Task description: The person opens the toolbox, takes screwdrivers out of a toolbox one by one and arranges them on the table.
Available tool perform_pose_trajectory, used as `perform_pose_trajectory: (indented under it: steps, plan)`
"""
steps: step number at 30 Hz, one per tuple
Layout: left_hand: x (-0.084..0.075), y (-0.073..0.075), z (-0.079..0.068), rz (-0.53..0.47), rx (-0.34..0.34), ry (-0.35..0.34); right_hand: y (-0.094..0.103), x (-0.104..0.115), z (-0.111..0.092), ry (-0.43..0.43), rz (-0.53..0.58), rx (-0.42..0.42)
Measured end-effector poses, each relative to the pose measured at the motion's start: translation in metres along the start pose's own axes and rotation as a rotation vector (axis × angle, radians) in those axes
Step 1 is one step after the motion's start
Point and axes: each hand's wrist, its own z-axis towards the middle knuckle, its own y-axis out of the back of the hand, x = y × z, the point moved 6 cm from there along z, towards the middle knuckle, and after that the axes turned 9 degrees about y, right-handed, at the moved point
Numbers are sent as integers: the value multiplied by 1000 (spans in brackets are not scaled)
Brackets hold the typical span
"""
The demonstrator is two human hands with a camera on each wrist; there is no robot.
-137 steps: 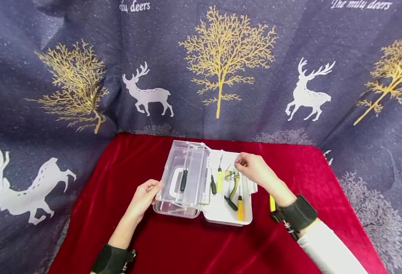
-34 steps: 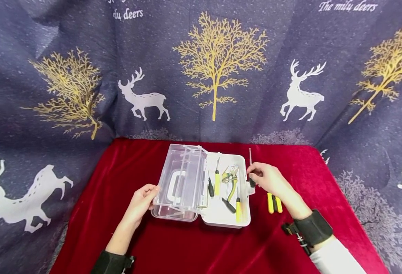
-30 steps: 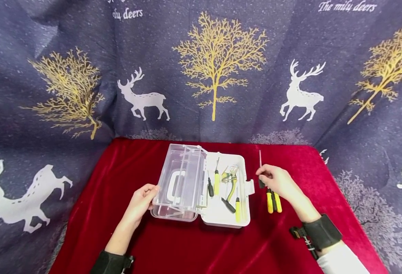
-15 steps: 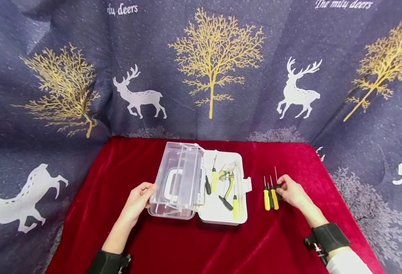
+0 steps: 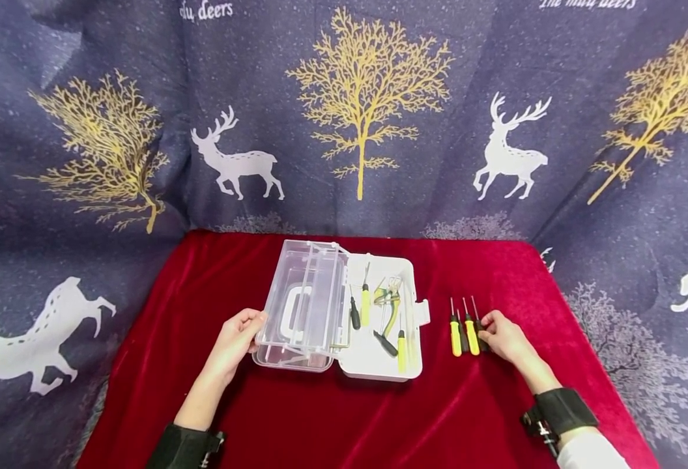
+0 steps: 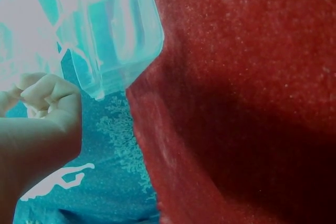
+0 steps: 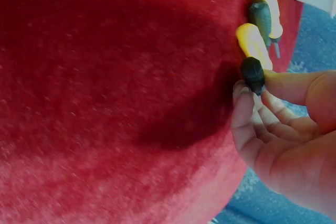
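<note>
My right hand [image 5: 505, 337] pinches the handle of a black screwdriver [image 7: 252, 72] between thumb and fingers. That screwdriver lies at the right end of a row on the red cloth. Beside it are a yellow screwdriver [image 5: 472, 339], another black one [image 5: 464, 340] and another yellow one [image 5: 455, 340], shafts pointing away. On the left, my left hand [image 5: 237, 340] grips the near left corner of the clear plastic part [image 5: 273, 312] of an opened toolbox. In the left wrist view its fingers are curled; the box edge there is washed out.
The toolbox's white half [image 5: 373, 368] holds pliers [image 5: 392, 311], a yellow screwdriver [image 5: 365, 306], a small black screwdriver [image 5: 354, 317] and other tools. A white latch [image 5: 422, 312] sticks out toward the row. Red cloth [image 5: 332, 417] covers the table; a patterned curtain [image 5: 438, 163] hangs behind.
The black screwdriver seen in the clear part is gone from there. My right hand has carried a black screwdriver rightward and lowered it beside the row. My left hand keeps its grip.
</note>
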Motion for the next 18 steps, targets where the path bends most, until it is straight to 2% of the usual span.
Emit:
perform_pose_trajectory:
  steps: [10,18]
  plan:
    - [0,-1,1,-23,8,-6,-7,-1,-2,-25,3,9]
    - [-1,-1,1,-17,11,-10,-8,0,-5,20,-31,-5]
